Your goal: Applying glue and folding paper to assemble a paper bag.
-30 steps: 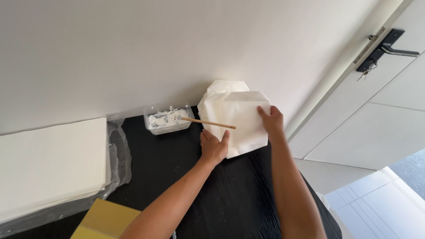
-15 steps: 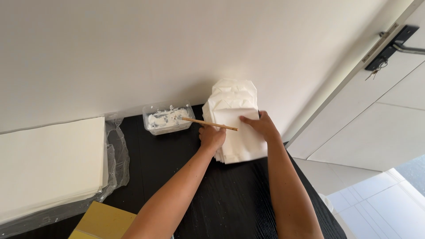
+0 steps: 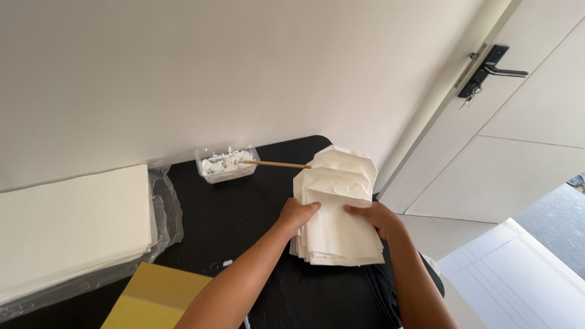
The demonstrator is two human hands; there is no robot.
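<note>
A stack of folded white paper bags lies right of centre on the black bench, left hand and right hand pressing flat, open fingers on its sides, several finished, unfolded sheets waiting at left beside a glue tub.

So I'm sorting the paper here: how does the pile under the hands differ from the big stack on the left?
The folded pile lies bare on the black table, and both hands press on it, left hand and right hand; the flat sheet stack sits untouched on clear plastic wrap. The folded pile is narrower with angled, creased tops; the flat sheet stack is wider and square-edged. Both are off-white paper.
</note>
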